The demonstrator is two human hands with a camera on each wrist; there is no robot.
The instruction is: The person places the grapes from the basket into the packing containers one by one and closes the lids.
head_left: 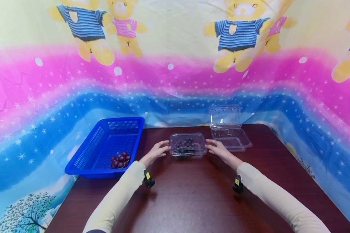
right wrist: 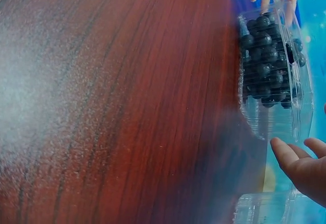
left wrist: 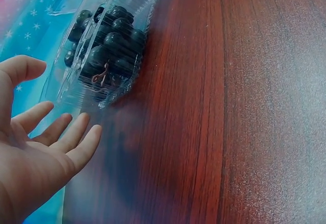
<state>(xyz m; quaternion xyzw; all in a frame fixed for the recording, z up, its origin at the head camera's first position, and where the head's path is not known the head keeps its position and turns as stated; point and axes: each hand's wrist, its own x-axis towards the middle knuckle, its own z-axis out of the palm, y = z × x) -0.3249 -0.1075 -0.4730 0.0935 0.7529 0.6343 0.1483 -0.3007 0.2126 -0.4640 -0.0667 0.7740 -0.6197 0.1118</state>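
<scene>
A closed clear plastic clamshell box (head_left: 188,152) with a bunch of dark grapes (left wrist: 114,40) inside lies on the table in the head view. At its left end is my left hand (head_left: 156,153), with fingers spread and loosely bent. In the left wrist view a small gap shows between those fingertips (left wrist: 91,135) and the box. My right hand (head_left: 220,152) is at the opposite end, fingers extended toward the box. The right wrist view shows its fingertips (right wrist: 277,145) just off the box's end. Neither hand grips anything.
To the left, a blue plastic basket (head_left: 99,142) holds a small bunch of red grapes (head_left: 120,160). A second clear clamshell box (head_left: 231,142) stands at the back right with its lid raised. Behind the brown table (head_left: 189,200) hangs a patterned cloth (head_left: 169,84).
</scene>
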